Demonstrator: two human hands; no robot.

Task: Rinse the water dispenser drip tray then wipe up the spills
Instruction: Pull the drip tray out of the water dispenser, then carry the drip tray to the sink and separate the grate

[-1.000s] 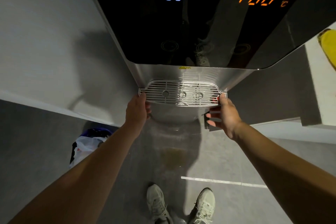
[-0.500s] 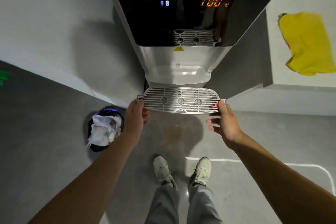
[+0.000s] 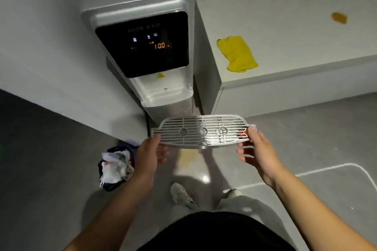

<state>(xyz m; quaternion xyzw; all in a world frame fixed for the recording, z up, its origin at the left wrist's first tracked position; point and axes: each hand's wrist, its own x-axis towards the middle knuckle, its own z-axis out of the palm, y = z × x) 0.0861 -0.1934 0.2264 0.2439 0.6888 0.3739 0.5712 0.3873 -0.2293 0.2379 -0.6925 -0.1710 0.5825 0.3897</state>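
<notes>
Head view: drip tray (image 3: 203, 131) held level in the air between both hands, in front of and below the water dispenser (image 3: 146, 55), above the floor. Left hand (image 3: 148, 158) pinches the tray's left end, fingers curled beneath. Right hand (image 3: 259, 154) grips the right end, thumb on top, other fingers spread loosely below. Tray: flat silver grille, parallel slats, three round rings near centre, small tabs at each end. Yellow cloth (image 3: 237, 54) lies on the white counter (image 3: 295, 32) to the right

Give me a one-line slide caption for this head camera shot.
Both hands, left hand and right hand, hold the drip tray grille clear of the water dispenser.
</notes>
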